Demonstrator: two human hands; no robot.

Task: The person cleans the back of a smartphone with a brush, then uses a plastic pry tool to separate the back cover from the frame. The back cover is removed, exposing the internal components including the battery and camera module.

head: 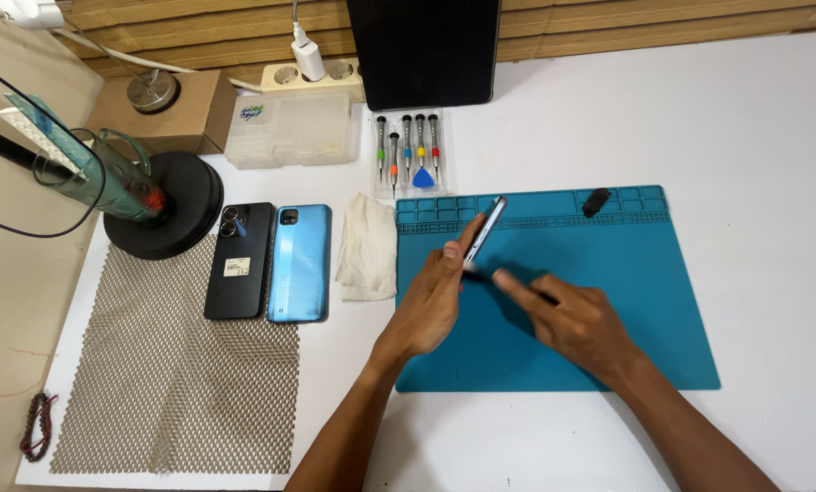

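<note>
Phone edge-up in left hand, right hand touching.

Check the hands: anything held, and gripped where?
Left hand holds a phone on edge over the blue mat, gripped at its lower end. Right hand holds a thin dark tool by its rear, tip at the phone.

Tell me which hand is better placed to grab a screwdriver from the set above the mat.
Probably the right hand. The left hand holds the phone on edge over the blue mat, so it is occupied. The right holds only a thin dark tool; the screwdriver set lies nearer the left.
</note>
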